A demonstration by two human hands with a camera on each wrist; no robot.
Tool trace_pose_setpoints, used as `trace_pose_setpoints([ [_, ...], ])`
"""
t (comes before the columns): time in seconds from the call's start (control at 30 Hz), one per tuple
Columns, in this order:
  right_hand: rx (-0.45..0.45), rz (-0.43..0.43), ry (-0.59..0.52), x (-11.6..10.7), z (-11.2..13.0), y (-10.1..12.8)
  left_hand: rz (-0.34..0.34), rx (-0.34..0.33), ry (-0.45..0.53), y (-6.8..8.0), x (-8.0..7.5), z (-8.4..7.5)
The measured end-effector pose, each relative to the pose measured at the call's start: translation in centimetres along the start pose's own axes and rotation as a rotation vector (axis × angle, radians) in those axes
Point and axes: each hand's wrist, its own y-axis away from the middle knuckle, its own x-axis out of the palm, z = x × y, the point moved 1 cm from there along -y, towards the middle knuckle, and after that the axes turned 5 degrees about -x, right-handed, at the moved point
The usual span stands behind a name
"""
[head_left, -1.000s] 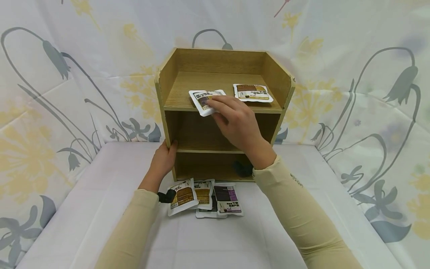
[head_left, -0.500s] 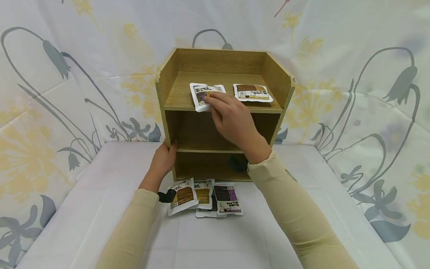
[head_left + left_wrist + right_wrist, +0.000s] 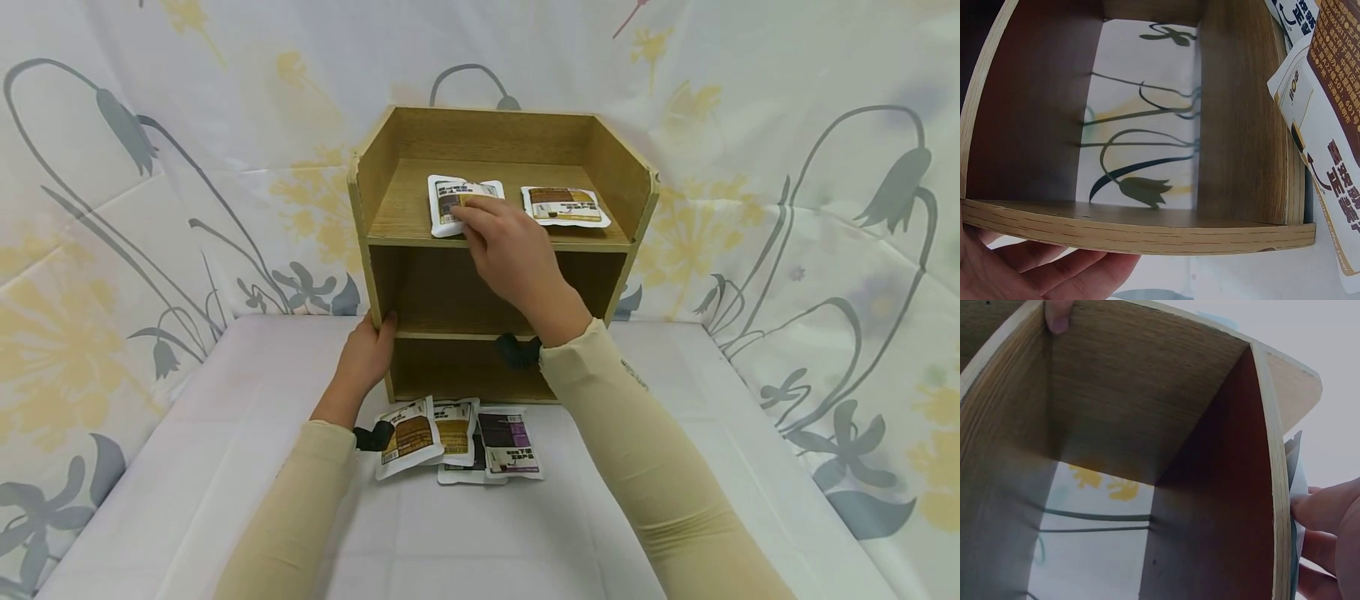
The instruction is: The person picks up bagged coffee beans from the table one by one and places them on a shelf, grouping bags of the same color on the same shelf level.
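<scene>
My right hand (image 3: pixel 517 254) pinches a white-edged food pouch (image 3: pixel 447 196) at the left front of the wooden shelf's top board. From the right wrist view, the thumb (image 3: pixel 1319 509) lies against the pouch (image 3: pixel 1297 481) right at the board's edge. My left hand (image 3: pixel 365 362) grips the left side panel of the shelf unit (image 3: pixel 375 287), with the thumb on the inner face and the fingers behind the panel (image 3: pixel 1079 272). To the right on the top board lies another pouch (image 3: pixel 566 207), printed brown and white.
Several pouches overlap on the white cloth before the shelf, among them a brown one (image 3: pixel 411 437), a yellow-brown one (image 3: pixel 455 433) and a black-purple one (image 3: pixel 512 444). The unit has a middle compartment (image 3: pixel 442 292) and a bottom compartment (image 3: pixel 450 371). Behind hangs a flowered cloth (image 3: pixel 247 167).
My right hand has moved the pouch back and slightly up, from overhanging the front edge to farther over the top board. The left hand stays on the side panel.
</scene>
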Motion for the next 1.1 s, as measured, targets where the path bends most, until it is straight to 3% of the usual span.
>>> trace_pose_setpoints([
  [1.1,0.134,0.265,0.039,0.8,0.0,-3.7,-0.008,0.009,-0.001,-0.1,0.2,0.2],
])
